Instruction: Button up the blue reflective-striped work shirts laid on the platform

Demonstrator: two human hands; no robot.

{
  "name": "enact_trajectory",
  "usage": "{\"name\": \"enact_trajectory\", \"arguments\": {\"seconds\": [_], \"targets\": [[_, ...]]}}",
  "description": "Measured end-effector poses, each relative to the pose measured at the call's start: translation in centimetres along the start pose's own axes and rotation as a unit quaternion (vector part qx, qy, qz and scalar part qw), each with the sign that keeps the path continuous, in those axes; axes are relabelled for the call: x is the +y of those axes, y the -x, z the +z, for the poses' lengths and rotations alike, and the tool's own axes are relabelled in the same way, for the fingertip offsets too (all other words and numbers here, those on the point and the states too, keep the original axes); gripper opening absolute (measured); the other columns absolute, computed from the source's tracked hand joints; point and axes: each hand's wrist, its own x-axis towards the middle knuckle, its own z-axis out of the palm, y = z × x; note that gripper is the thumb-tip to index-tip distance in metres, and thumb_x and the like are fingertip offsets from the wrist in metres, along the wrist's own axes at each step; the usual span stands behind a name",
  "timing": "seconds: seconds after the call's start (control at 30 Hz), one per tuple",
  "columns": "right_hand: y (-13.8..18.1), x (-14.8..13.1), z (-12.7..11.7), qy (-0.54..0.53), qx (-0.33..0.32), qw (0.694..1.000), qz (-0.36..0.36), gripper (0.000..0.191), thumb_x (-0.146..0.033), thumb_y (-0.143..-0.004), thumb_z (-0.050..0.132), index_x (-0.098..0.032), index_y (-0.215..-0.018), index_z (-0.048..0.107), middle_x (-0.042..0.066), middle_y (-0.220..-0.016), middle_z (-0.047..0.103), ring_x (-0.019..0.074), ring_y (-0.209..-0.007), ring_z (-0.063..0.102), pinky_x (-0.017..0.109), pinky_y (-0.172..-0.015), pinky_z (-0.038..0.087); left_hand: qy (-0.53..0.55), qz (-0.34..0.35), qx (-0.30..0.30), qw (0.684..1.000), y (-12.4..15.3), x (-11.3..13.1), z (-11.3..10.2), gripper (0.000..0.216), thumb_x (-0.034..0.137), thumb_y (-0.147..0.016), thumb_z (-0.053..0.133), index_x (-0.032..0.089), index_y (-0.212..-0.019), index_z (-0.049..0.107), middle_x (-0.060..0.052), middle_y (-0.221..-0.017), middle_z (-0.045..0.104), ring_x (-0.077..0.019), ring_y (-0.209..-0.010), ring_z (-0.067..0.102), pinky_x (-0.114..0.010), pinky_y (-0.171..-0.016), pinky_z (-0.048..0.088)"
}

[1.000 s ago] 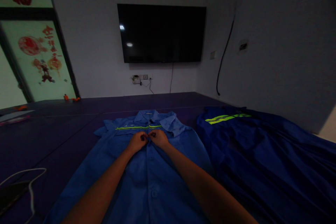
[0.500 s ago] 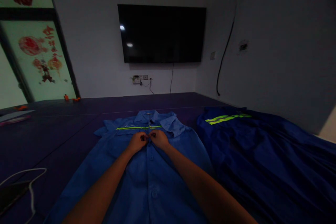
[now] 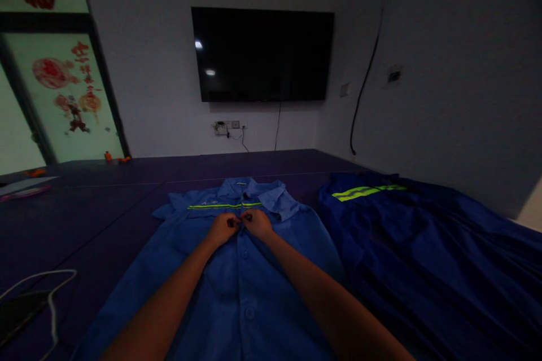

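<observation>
A light blue work shirt [image 3: 237, 287] with a yellow-green reflective stripe lies flat, collar away from me, on a dark purple floor mat [image 3: 105, 208]. My left hand [image 3: 222, 227] and my right hand [image 3: 256, 223] meet at the shirt's front placket just below the stripe. Both pinch the fabric there with closed fingers, fingertips almost touching. A button shows lower on the placket. A darker blue garment [image 3: 423, 254] with a similar stripe lies spread to the right of the shirt.
A black television [image 3: 262, 53] hangs on the far wall above a power strip [image 3: 226, 125]. A dark device with a white cable [image 3: 38, 293] lies at the left. A glass door with red decorations [image 3: 63, 90] stands at far left.
</observation>
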Motion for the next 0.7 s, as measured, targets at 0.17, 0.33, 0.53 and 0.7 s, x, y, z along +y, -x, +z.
{"name": "enact_trajectory", "arguments": {"seconds": [0.17,0.33,0.53,0.7], "targets": [[0.06,-0.1,0.04,0.003,0.005,1.0,0.003,0.021,-0.011,-0.07,0.054,-0.021,-0.083,0.068,0.001,-0.081,0.069,0.0138,-0.075,0.063,0.019,-0.063,0.045,0.001,-0.003,-0.002,1.0,-0.04,-0.13,0.0,0.017,0.015,-0.061,0.054,0.012,-0.073,0.066,-0.002,-0.064,0.063,-0.0127,-0.057,0.053,-0.022,-0.054,0.039],[0.12,-0.07,0.04,0.005,0.012,1.0,0.007,0.023,-0.01,-0.069,0.054,-0.02,-0.084,0.069,0.001,-0.083,0.07,0.0147,-0.079,0.063,0.02,-0.068,0.045,0.002,-0.004,-0.002,1.0,-0.12,-0.34,0.08,0.013,0.014,-0.061,0.054,0.012,-0.069,0.065,-0.002,-0.064,0.062,-0.012,-0.058,0.053,-0.021,-0.054,0.039],[0.12,0.13,-0.01,0.007,0.01,1.0,0.002,0.023,-0.011,-0.069,0.054,-0.019,-0.084,0.069,0.002,-0.088,0.069,0.0157,-0.082,0.062,0.022,-0.072,0.046,0.006,-0.007,0.006,1.0,-0.2,-0.53,0.26,0.013,0.013,-0.06,0.054,0.012,-0.068,0.063,0.0,-0.062,0.06,-0.0109,-0.056,0.051,-0.02,-0.053,0.038],[0.06,0.28,0.11,-0.006,0.003,1.0,0.004,0.023,-0.012,-0.07,0.053,-0.019,-0.085,0.068,0.002,-0.089,0.069,0.0155,-0.082,0.062,0.022,-0.072,0.045,0.008,-0.011,0.007,1.0,-0.07,-0.38,0.28,0.016,0.011,-0.059,0.052,0.013,-0.07,0.063,0.001,-0.06,0.058,-0.0103,-0.055,0.051,-0.02,-0.053,0.037]]}}
